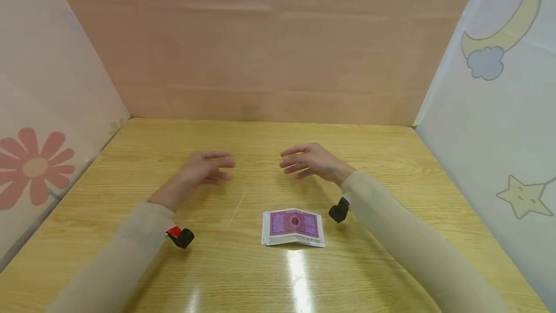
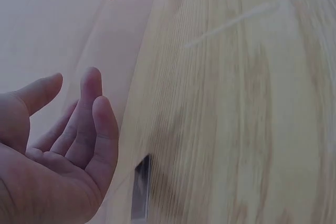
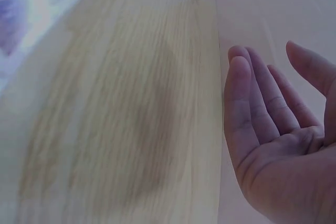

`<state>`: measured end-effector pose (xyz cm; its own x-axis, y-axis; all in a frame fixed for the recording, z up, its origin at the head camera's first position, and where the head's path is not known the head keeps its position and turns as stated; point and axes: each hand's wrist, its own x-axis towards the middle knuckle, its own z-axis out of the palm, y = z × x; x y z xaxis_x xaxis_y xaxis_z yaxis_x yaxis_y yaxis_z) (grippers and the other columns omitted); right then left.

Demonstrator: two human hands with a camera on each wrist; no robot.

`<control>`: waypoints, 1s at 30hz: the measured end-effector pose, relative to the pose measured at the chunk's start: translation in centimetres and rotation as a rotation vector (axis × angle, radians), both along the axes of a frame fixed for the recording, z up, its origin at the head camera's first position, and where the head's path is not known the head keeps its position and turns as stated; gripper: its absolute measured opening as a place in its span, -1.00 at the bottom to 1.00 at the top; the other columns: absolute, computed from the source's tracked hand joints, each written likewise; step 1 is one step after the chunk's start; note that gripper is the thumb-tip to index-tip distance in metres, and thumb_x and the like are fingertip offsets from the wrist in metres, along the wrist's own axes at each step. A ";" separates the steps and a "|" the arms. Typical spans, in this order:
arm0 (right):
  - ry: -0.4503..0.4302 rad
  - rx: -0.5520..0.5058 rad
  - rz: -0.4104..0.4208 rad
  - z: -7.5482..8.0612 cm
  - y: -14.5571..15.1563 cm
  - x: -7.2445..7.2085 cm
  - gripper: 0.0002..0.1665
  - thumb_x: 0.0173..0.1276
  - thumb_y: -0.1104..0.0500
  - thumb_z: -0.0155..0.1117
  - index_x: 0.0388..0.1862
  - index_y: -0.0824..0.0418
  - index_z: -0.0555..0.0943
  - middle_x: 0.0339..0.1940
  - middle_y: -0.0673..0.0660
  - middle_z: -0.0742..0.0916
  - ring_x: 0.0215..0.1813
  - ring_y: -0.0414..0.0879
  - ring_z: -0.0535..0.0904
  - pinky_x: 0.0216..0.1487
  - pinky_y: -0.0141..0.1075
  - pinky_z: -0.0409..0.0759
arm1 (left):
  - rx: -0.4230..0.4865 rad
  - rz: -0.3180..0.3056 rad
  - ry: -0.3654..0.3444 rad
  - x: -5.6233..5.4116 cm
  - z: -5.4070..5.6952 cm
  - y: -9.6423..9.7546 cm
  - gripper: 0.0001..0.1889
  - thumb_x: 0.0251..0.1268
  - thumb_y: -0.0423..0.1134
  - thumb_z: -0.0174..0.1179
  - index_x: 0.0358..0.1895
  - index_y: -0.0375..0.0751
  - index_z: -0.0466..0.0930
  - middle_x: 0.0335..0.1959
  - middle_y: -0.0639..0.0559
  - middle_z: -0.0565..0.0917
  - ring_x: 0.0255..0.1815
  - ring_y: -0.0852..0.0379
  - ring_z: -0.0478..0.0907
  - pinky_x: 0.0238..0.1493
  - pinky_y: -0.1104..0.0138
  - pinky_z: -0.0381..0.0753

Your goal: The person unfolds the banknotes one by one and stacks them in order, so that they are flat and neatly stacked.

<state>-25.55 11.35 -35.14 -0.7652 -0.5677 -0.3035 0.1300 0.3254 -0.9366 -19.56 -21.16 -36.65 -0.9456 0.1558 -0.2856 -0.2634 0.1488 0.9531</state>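
Note:
My left hand (image 1: pixel 204 167) hovers over the left middle of the table, fingers relaxed and holding nothing. Facing it across a gap, my right hand (image 1: pixel 313 162) is likewise empty, its palm turned inward in the right wrist view. Nearer the front, between the forearms, lies a small stack of paper notes (image 1: pixel 293 227). Its top purple note has a crease down the middle and bulges up there. A thin pale strip (image 1: pixel 237 207) runs slantwise on the table, left of the notes. Under my left hand, the left wrist view catches a narrow dark shiny piece (image 2: pixel 140 190).
The wood-grain table (image 1: pixel 369 153) meets a plain pinkish backdrop (image 1: pixel 269 52) at its far edge. Printed white sheets with a flower (image 1: pixel 35 167) and a moon (image 1: pixel 508 28) stand at both sides. Black wrist cameras (image 1: pixel 339 210) hang beneath the sleeves.

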 end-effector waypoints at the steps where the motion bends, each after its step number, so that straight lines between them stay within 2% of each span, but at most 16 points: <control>1: -0.001 0.001 -0.004 0.2 -0.3 -0.2 -0.44 0.52 0.10 0.23 0.39 0.33 0.45 0.11 0.20 0.73 0.12 0.06 0.68 0.09 -0.04 0.64 | -0.009 0.006 -0.003 0.0 0.0 -0.3 -0.42 0.47 -0.11 0.24 0.41 -0.34 0.39 0.14 -0.17 0.68 -0.07 -0.10 0.73 -0.05 0.14 0.69; 10: -0.030 -0.007 0.003 1.0 -2.9 -1.3 -0.45 0.52 0.09 0.24 0.39 0.28 0.46 0.11 0.18 0.73 0.13 0.05 0.67 0.14 -0.03 0.61 | -0.168 0.029 -0.033 0.0 0.2 -2.5 -0.42 0.46 -0.03 0.22 0.40 -0.30 0.43 0.06 -0.14 0.72 -0.24 0.09 0.74 -0.23 0.29 0.68; 15: -0.031 0.006 0.020 0.9 -4.5 -1.7 -0.42 0.52 0.08 0.24 0.42 0.29 0.44 0.10 0.15 0.74 0.12 0.04 0.68 0.12 -0.07 0.62 | -0.294 0.029 -0.044 0.4 0.3 -3.4 -0.44 0.45 -0.01 0.23 0.36 -0.27 0.47 -0.04 -0.05 0.76 -0.41 0.14 0.63 -0.36 0.31 0.58; 21: -0.042 0.010 0.025 0.5 -6.5 -2.3 -0.45 0.52 0.09 0.24 0.40 0.28 0.46 0.08 0.14 0.75 0.10 0.03 0.69 0.12 -0.08 0.62 | -0.347 0.028 -0.036 0.1 -0.3 -4.4 -0.50 0.46 -0.08 0.23 0.28 -0.37 0.51 -0.19 -0.05 0.76 -0.60 0.24 0.42 -0.53 0.37 0.42; 27: -0.064 0.004 0.008 0.0 -8.3 -2.5 -0.53 0.50 0.16 0.25 0.33 0.26 0.53 0.05 0.14 0.76 0.11 0.07 0.68 0.15 -0.06 0.61 | -0.391 0.049 -0.049 -0.5 -1.3 -5.3 -0.54 0.41 -0.14 0.27 0.21 -0.42 0.54 -0.40 0.08 0.70 -0.63 0.26 0.43 -0.59 0.40 0.41; 30: -0.084 -0.005 -0.007 -0.4 -9.3 -2.5 -0.56 0.48 0.18 0.28 0.28 0.26 0.57 0.05 0.16 0.76 0.12 0.10 0.68 0.16 -0.03 0.60 | -0.430 0.035 -0.035 -0.8 -1.9 -5.6 -0.57 0.38 -0.16 0.30 0.16 -0.41 0.58 -0.41 0.05 0.66 -0.63 0.24 0.45 -0.62 0.40 0.39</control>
